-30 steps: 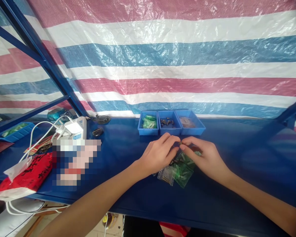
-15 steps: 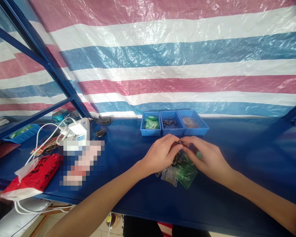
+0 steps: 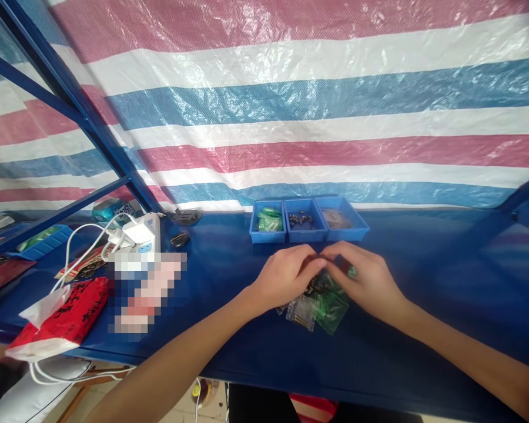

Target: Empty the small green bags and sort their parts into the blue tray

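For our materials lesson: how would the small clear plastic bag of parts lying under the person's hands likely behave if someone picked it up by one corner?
The clear plastic bag looks thin and crinkled, so it would probably sag rather than stay flat. The small parts inside seem loose, so they would likely slide to the lowest corner. It lies flat on the blue table, so rolling seems unlikely.

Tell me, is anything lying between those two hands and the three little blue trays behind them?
Nothing visible does. The left hand and right hand meet fingertip to fingertip above the small plastic bags, and only a bare strip of blue table separates them from the blue trays.
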The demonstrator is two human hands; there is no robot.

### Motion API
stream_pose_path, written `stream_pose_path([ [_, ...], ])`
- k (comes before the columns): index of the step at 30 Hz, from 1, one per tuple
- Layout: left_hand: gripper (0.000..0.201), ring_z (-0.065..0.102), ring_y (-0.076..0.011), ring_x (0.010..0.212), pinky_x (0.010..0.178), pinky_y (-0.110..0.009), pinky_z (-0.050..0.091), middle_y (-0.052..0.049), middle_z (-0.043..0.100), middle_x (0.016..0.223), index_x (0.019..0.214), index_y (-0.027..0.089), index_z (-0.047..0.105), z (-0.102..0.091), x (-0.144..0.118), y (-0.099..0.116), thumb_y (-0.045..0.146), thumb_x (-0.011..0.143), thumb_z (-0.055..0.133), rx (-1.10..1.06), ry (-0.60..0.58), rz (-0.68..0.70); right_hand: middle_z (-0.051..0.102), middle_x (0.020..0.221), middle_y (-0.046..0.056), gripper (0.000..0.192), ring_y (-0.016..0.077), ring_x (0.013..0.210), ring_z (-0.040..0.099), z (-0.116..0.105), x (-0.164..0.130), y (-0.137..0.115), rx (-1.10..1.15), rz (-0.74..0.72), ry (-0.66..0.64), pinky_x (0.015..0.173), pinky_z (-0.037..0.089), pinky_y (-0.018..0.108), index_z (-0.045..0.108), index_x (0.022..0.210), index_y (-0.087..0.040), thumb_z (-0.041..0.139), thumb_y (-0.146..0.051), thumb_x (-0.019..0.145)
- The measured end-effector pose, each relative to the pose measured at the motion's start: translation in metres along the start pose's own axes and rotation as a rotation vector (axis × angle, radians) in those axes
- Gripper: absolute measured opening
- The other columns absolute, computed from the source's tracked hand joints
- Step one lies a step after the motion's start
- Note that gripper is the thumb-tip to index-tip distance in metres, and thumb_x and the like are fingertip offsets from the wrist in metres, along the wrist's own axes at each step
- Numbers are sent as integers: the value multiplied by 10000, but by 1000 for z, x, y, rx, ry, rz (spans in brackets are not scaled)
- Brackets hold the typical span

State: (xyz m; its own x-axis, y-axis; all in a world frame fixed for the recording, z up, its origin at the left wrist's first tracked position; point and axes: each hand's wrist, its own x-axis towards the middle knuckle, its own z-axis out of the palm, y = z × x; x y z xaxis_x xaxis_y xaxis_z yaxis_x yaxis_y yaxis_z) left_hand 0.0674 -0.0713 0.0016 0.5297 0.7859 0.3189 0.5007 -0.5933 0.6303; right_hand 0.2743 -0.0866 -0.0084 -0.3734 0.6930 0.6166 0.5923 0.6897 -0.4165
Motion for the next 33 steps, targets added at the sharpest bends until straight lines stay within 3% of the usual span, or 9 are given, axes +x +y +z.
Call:
stream_pose_path([
  [3, 187, 643, -163, 758, 635, -254, 445, -4, 690, 861, 1070, 205, 564, -4, 3, -8, 377, 1034, 502, -48, 36, -29, 695, 916, 49, 62, 182, 721, 622, -4, 17, 8, -64, -25, -9, 629, 500, 307, 613, 972, -219, 556, -195, 975],
  [6, 133, 652, -163, 769, 640, -256, 471, -12, 695, 907, 1096, 209, 568, -3, 5, -17, 285, 1017, 493, -3, 92, -36, 713, 950, 80, 88, 274, 930, 624, -3, 48, 25, -204, -82, 12, 824, 515, 415, 625, 960, -215, 540, -190, 965],
  [11, 152, 650, -171, 799, 653, -277, 480, -30, 666, 1007, 1094, 213, 583, -5, 5, -25, 220, 1005, 459, 295, 73, 3, 700, 1066, 142, 175, 338, 1057, 608, 8, 84, 53, -322, -51, -42, 931, 494, 498, 658, 1077, -175, 546, -208, 947],
  [15, 207, 659, -178, 848, 669, -280, 491, -38, 651, 1078, 1162, 214, 577, -16, 6, -30, 228, 1037, 413, 467, -7, 77, 655, 1239, 170, 367, 359, 1175, 579, 7, 60, 45, -308, -21, -83, 964, 497, 518, 551, 1337, -163, 527, -262, 985],
  [18, 221, 662, -178, 845, 668, -277, 500, -46, 643, 1087, 1183, 210, 578, -22, 6, -32, 250, 1051, 406, 524, -61, 89, 661, 1206, 137, 290, 323, 1155, 596, 3, 26, 30, -264, -60, -97, 978, 503, 485, 574, 1288, -194, 510, -258, 1013],
  [21, 234, 656, -188, 875, 640, -272, 496, -58, 625, 1080, 1171, 201, 590, -21, 6, -31, 264, 1059, 395, 573, -103, 104, 674, 1109, 128, 242, 302, 1047, 628, 7, 4, 23, -259, -122, -222, 883, 539, 449, 624, 1219, -195, 479, -222, 1027],
  [25, 241, 628, -215, 1014, 667, -273, 512, -95, 582, 1152, 1136, 182, 609, -19, 5, -27, 271, 1058, 398, 598, -98, 123, 673, 1160, 130, 306, 291, 1036, 630, 17, -2, 28, -231, -162, -288, 854, 555, 446, 649, 1248, -218, 441, -168, 1028],
  [33, 218, 610, -208, 1005, 716, -272, 541, -89, 562, 1122, 1116, 187, 617, -10, 3, -29, 267, 1042, 429, 594, -138, 113, 717, 1125, 132, 329, 296, 1028, 653, 23, -3, 35, -219, -187, -352, 849, 589, 470, 705, 1168, -196, 467, -81, 972],
])
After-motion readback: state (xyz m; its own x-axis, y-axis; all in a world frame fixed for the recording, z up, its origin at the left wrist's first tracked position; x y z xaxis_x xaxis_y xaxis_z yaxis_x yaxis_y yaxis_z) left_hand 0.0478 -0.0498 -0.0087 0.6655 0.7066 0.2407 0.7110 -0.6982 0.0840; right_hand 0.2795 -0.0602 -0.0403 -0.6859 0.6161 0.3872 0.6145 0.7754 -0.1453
